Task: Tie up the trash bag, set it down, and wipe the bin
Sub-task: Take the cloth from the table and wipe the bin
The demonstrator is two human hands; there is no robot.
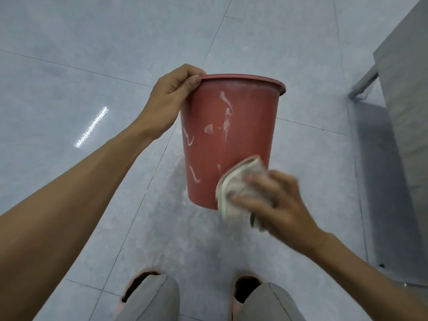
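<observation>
Grey floor tiles [69, 66] lie beneath a red bin [229, 135] held in the air, streaked with white smears. Left hand [171, 98] grips its rim; right hand [275, 202] clutches a crumpled cloth [238, 186] against the lower wall. Grey furniture [403, 112] stands at right, slippered feet [143, 283] below.

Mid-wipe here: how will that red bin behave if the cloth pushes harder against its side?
The bin probably swings away: the left hand grips only its rim, and it hangs clear of the floor. It seems light, held up one-handed. The wall looks like thin plastic, so it may flex under the cloth that the right hand holds.
</observation>
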